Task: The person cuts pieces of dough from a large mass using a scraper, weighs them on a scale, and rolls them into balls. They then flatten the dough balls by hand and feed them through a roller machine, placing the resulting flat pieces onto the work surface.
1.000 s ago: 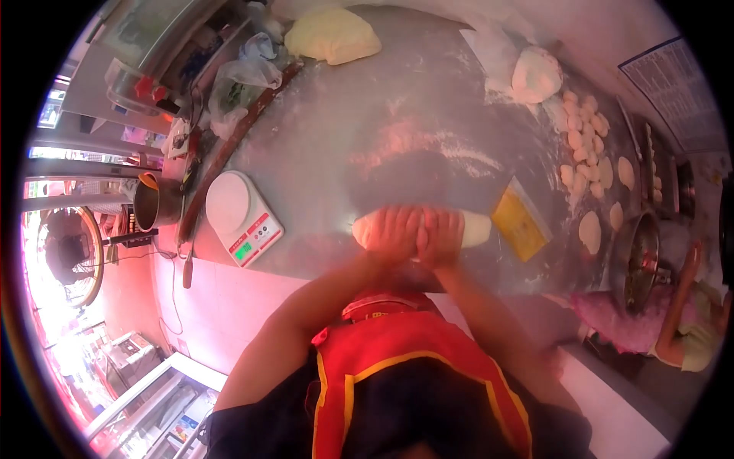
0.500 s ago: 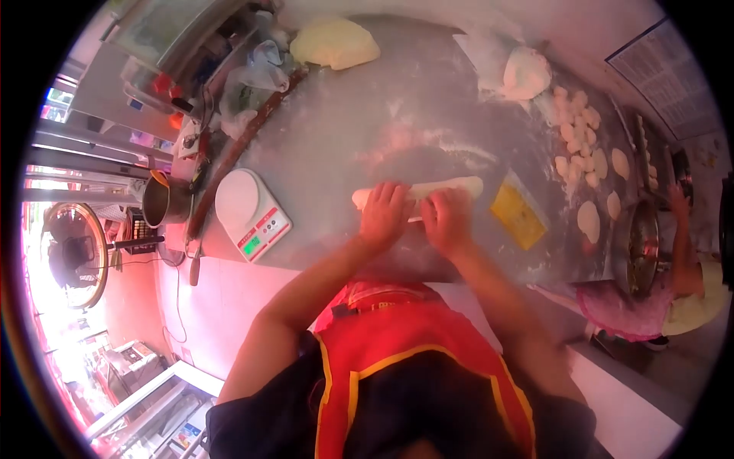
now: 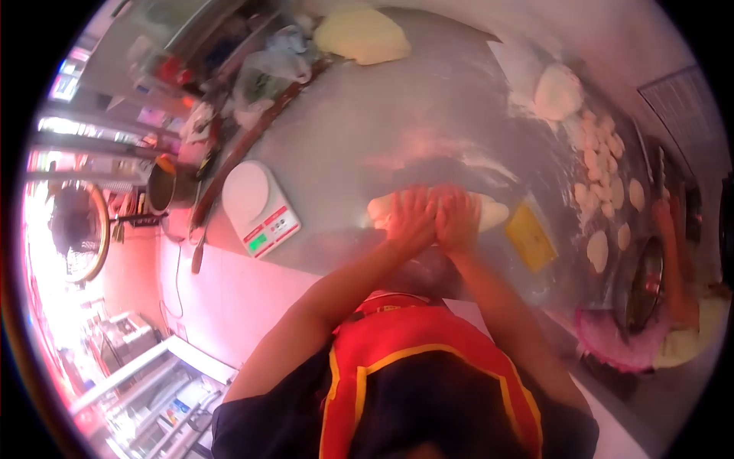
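Note:
A pale log of dough (image 3: 493,214) lies crosswise on the grey work table (image 3: 344,138) in front of me. My left hand (image 3: 411,218) presses on its left part, fingers curled over the top. Right beside it and touching it, my right hand (image 3: 457,220) bears down on the middle of the log. Both hands hide the dough's centre; its two ends show. To the right is a flat yellow rectangular piece (image 3: 531,237), its kind unclear. On the left stands a white kitchen scale (image 3: 260,206) with a lit green display.
A large yellowish dough mass (image 3: 362,36) lies at the far edge. Small dough pieces (image 3: 600,161) and a round white lump (image 3: 558,92) are at right. A long wooden rod (image 3: 245,149) runs along the left. Another person's arm (image 3: 677,260) is near a metal bowl (image 3: 646,283).
My hands have come together and now press over the dough, which looks thicker and shorter. The view has shifted, so the table's things sit somewhat further right.

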A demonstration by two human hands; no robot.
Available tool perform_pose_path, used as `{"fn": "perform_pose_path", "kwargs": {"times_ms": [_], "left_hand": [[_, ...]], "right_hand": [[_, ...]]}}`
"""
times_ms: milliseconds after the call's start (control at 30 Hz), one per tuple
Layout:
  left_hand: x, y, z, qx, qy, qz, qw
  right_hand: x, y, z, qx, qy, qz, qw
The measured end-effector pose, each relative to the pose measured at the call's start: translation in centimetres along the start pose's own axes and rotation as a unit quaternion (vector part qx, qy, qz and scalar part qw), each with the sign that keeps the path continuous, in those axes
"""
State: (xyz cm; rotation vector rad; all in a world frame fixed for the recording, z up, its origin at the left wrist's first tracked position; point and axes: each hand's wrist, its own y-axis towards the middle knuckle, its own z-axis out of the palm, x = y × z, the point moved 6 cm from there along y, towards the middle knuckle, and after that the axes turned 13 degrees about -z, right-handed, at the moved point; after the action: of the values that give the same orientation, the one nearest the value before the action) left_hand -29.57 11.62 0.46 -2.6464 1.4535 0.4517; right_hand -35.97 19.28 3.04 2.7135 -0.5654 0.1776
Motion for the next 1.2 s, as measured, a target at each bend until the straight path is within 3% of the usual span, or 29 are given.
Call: {"fn": "perform_pose_path", "kwargs": {"times_ms": [67, 133, 200, 267, 300, 367, 433, 467, 500, 533, 567, 667, 733, 833, 867, 933, 1033, 1200], "left_hand": [[0.2, 0.7, 0.9, -0.031, 0.003, -0.011, 0.999], [0.4, 1.8, 0.8, 0.001, -0.003, -0.027, 1.000], [0.3, 1.9, 0.1, 0.013, -0.039, -0.020, 0.999], [1.0, 1.4, -0.8, 0.003, -0.100, -0.008, 0.995], [1.9, 1.0, -1.5, 0.014, -0.092, -0.027, 0.995], [3.8, 0.7, -3.2, 0.040, -0.080, -0.052, 0.995], [7.5, 0.9, 0.0, 0.056, -0.044, 0.000, 0.997], [9.9, 0.0, 0.5, 0.041, -0.213, -0.074, 0.973], [12.1, -0.5, 0.5, 0.028, -0.375, -0.143, 0.916], [12.7, -0.7, -1.3, 0.027, -0.333, -0.203, 0.920], [13.1, -1.1, -3.1, 0.026, -0.288, -0.264, 0.920], [14.1, -1.7, -3.9, -0.017, -0.340, -0.285, 0.896], [12.6, -1.7, -4.0, 0.085, -0.373, -0.278, 0.881], [10.5, -1.4, -4.0, 0.068, -0.291, -0.178, 0.938], [9.7, -1.2, -3.8, 0.034, -0.240, -0.129, 0.962], [8.3, -1.2, -4.8, 0.078, -0.205, -0.122, 0.968], [8.5, -1.1, -4.7, 0.100, -0.176, -0.100, 0.974], [9.3, -1.7, -4.3, 0.106, -0.218, -0.079, 0.967]], "right_hand": [[-0.7, 1.4, 0.7, 0.032, 0.005, 0.001, 0.999], [-1.8, 1.6, 1.6, 0.067, 0.010, 0.001, 0.998], [-4.3, -0.2, 2.7, -0.029, 0.069, -0.061, 0.995], [-4.5, -0.5, -0.9, -0.075, 0.186, 0.004, 0.980], [-3.9, -1.3, -6.0, -0.071, 0.265, 0.109, 0.956], [-6.5, -5.5, -9.8, -0.034, 0.159, 0.182, 0.970], [-12.6, -13.1, -7.4, 0.040, 0.076, 0.190, 0.978], [-12.9, -14.5, -7.9, 0.106, 0.020, 0.189, 0.976], [-13.1, -15.4, -8.5, 0.169, -0.037, 0.189, 0.967], [-12.9, -16.5, -8.9, 0.234, -0.090, 0.189, 0.949], [-12.7, -17.2, -9.5, 0.224, -0.083, 0.187, 0.953], [-12.3, -16.4, -9.7, 0.215, -0.065, 0.177, 0.958], [-12.5, -16.1, -9.7, 0.241, -0.057, 0.187, 0.951], [-15.0, -17.3, -8.2, 0.136, -0.121, 0.110, 0.977], [-16.7, -17.8, -8.6, 0.143, -0.119, 0.128, 0.974], [-18.7, -16.7, -10.9, 0.158, -0.115, 0.165, 0.967], [-17.5, -14.1, -14.7, 0.043, -0.058, 0.214, 0.974], [-1.3, -6.6, -18.3, -0.037, 0.289, 0.196, 0.936]]}}
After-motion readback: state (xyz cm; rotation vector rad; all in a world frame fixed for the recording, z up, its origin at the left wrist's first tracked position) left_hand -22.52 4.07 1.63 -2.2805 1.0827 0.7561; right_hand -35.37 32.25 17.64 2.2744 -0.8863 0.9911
